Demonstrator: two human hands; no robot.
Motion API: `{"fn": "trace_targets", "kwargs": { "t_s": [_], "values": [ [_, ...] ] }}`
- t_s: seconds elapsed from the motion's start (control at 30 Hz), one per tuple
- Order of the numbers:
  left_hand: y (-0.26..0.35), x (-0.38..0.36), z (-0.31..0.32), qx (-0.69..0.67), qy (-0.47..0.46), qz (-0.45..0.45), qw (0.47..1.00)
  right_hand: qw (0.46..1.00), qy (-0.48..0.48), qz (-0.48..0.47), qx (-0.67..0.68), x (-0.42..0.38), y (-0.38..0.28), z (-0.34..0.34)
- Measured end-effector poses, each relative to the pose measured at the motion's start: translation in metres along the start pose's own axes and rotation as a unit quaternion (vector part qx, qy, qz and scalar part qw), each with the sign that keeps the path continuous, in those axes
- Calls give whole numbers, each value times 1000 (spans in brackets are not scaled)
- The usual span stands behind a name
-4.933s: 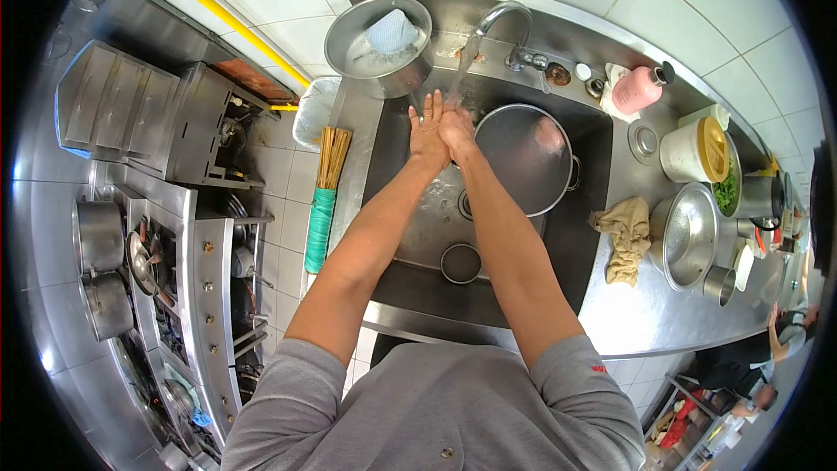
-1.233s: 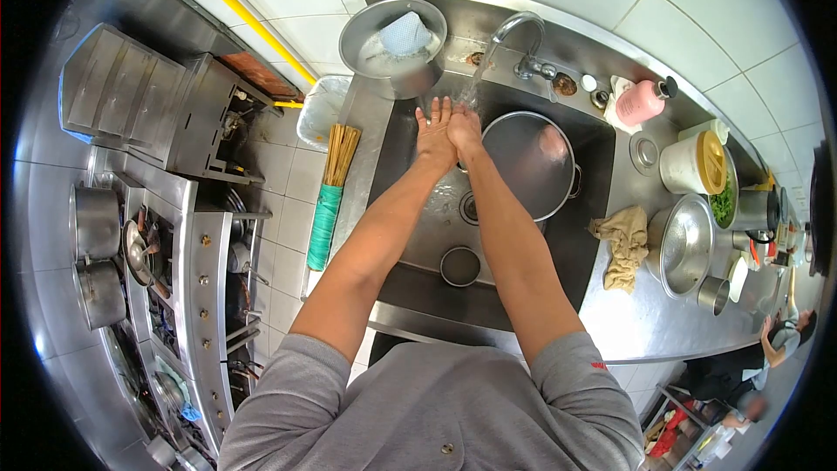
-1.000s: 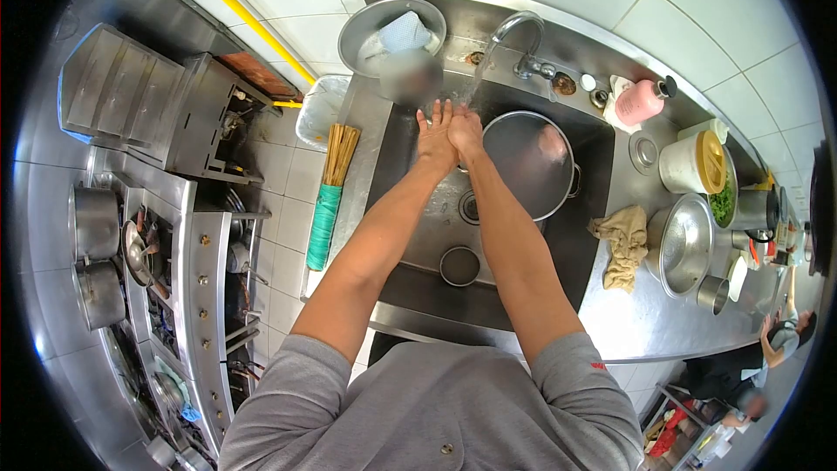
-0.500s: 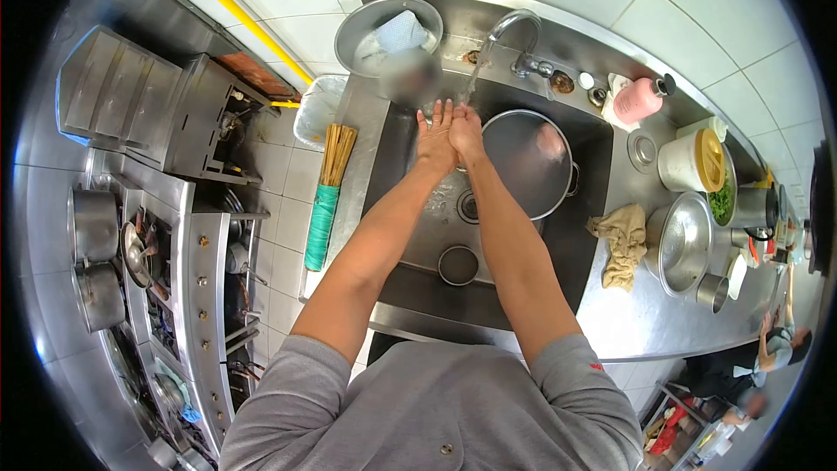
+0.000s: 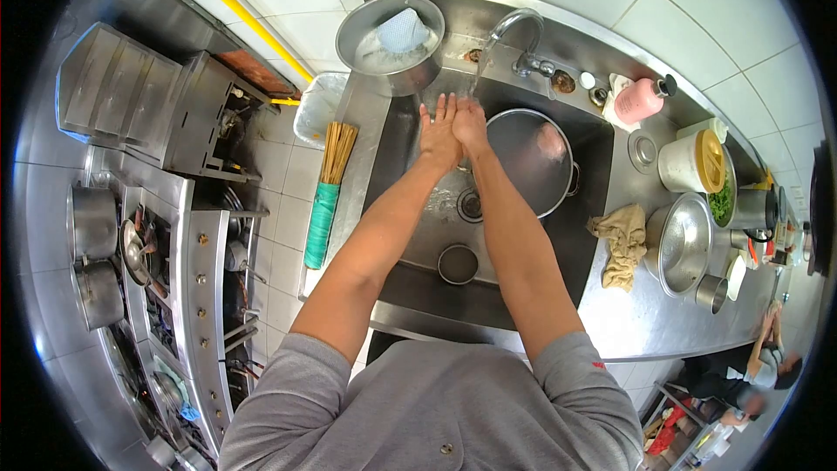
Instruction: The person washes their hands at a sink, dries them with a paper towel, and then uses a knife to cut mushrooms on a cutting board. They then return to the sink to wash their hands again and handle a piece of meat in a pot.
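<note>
Over the steel sink [image 5: 418, 283], my left hand [image 5: 441, 133] is stretched out, fingers apart and pointing away from me. My right hand [image 5: 469, 126] is curled and pressed against its thumb side; the right fingers are partly hidden. Both are wet under water running from the faucet [image 5: 514, 22]. Right of them in the sink sits a big round pot [image 5: 527, 179] of cloudy water with a pinkish piece in it. A small round cup [image 5: 458, 264] lies nearer me, below the drain [image 5: 470, 205].
A steel pot [image 5: 397, 80] with a light-blue cloth [image 5: 403, 31] stands at the sink's back left. Left is a stick bundle [image 5: 324, 209] wrapped in green. On the right are a pink pump bottle [image 5: 639, 103], a rag [image 5: 621, 244] and a metal bowl [image 5: 678, 244]. Another person [image 5: 772, 362] stands far right.
My hands stay pressed together, shifted very slightly up and right. The co-worker at the far right has moved their hands together.
</note>
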State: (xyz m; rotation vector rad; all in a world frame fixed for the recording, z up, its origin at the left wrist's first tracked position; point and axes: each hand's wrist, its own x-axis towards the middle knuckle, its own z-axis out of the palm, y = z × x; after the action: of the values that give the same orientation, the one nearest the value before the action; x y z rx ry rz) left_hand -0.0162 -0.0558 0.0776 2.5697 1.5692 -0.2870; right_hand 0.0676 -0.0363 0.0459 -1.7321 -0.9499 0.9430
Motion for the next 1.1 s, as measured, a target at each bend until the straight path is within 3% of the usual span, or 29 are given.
{"fn": "trace_targets", "kwargs": {
  "t_s": [0.23, 0.33, 0.43, 0.53, 0.63, 0.87, 0.97, 1.1],
  "values": [
    [1, 2, -7, 0, 1, 9, 1000, 997, -3, 26, -78, 5, -11, -8],
    [2, 3, -13, 6, -4, 17, 1000, 997, 15, 69, -30, 15, -2, -5],
    [1, 4, -15, -5, 3, 29, 1000, 997, 14, -32, -64, 29, 14, -3],
    [-3, 1, -24, -28, 13, 47, 998, 973, -77, 156, 149, 32, 14, -19],
    [-7, 2, -31, -23, 8, 54, 998, 976, -88, 162, 118, 34, 18, -37],
    [-14, 11, -34, -42, 26, 62, 997, 992, -111, 43, -46, 31, 13, -71],
    [-14, 13, -30, -36, 38, 66, 996, 980, -88, -17, -177, 13, -16, -88],
    [-10, 10, -31, -31, 36, 72, 996, 974, 10, -48, -222, 11, -9, -89]
  ]
}}
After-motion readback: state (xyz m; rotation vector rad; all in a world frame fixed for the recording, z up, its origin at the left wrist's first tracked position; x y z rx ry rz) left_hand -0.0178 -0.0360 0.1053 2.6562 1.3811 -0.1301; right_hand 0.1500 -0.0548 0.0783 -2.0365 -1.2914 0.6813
